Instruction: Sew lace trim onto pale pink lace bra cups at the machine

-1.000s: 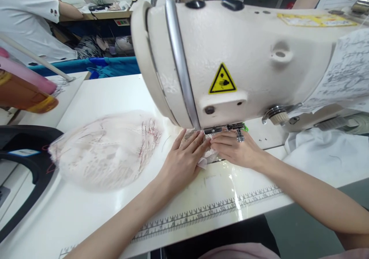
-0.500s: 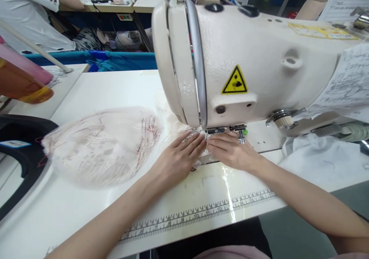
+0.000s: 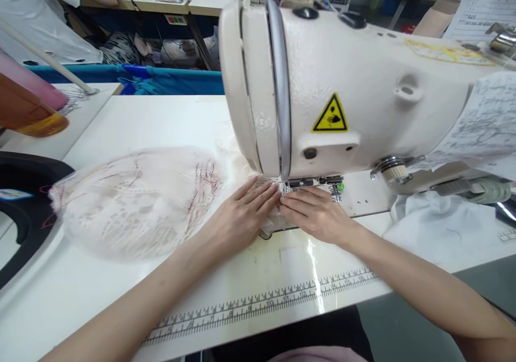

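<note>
Evenly, I'd guide the pale, thin lace fabric [image 3: 276, 210], which lies below the cream, rounded metal sewing-machine head [image 3: 371, 88], under and between my left hand [image 3: 242, 211] and right hand [image 3: 320, 211]; both rest palm-down, whether pinching it I cannot tell, and should clear the head's underside.

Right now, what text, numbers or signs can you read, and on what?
"10": tabletop ruler.
"12": same ruler; other numbers unclear.
No words: yellow hand-warning triangle on sewing machine.
Too blurred or small: yellow label, handwritten paper, printed sheet, blue-and-white label.
</note>
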{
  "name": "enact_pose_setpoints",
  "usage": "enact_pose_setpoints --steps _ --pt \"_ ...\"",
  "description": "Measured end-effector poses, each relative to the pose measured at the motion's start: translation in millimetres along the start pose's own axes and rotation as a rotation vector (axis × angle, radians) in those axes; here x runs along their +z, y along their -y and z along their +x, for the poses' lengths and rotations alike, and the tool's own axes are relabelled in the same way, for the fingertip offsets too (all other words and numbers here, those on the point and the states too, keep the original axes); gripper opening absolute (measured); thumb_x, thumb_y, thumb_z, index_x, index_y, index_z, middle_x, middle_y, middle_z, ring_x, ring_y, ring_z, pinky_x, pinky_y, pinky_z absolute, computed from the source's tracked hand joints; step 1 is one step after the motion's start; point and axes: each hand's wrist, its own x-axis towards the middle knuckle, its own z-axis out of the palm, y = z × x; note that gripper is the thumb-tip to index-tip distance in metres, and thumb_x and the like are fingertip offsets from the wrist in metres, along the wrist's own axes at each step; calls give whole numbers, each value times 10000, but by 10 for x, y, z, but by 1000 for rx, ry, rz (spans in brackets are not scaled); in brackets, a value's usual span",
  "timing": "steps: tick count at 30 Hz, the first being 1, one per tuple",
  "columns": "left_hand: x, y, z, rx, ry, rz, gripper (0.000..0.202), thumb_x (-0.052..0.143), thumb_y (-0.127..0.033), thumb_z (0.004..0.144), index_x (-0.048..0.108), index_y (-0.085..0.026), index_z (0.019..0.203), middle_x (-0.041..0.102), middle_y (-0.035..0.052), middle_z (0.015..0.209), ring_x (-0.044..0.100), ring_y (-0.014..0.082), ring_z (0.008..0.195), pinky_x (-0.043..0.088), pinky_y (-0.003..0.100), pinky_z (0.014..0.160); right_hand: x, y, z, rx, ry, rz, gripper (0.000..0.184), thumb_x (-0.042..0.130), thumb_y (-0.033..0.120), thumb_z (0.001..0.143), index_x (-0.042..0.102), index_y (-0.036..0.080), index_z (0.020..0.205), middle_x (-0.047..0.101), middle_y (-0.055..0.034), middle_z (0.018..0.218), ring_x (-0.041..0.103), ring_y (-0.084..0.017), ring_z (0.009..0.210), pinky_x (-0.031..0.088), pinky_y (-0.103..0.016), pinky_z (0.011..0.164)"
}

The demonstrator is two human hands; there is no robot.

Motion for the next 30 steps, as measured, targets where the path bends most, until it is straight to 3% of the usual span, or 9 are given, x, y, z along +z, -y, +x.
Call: enact_pose_setpoints --steps 5,11,22,30 --pt "-49 -42 23 -6 2 54 493 419 -157 843 531 -22 1304 535 188 1354 500 302 1282 377 497 1118 -38 -5 44 -42 -38 -31 214 510 33 882 661 160 963 733 -14 1009 654 -144 968 529 -328 919" --pt "-69 -82 54 -32 -3 78 468 412 -192 869 562 2 1268 571 207 1314 543 324 1237 390 503 1103 -32 -1 14 -14 14 -29 214 509 43 892 648 170 993 724 -9 1051 630 -137 1046 494 -323 957" --pt "-55 -187 72 -104 34 134 475 365 -226 910 550 -13 1291 578 183 1320 540 323 1240 352 520 1118 -71 -50 -15 32 -12 -49 222 503 20 868 630 193 923 728 17 1024 639 -115 984 466 -296 891" --pt "-24 -264 84 -142 8 162 477 390 -237 922 528 -10 1318 583 200 1310 556 325 1219 320 518 1128 -98 -89 -3 20 -74 -87 182 509 44 869 630 177 842 728 24 948 640 -105 933 457 -258 660"
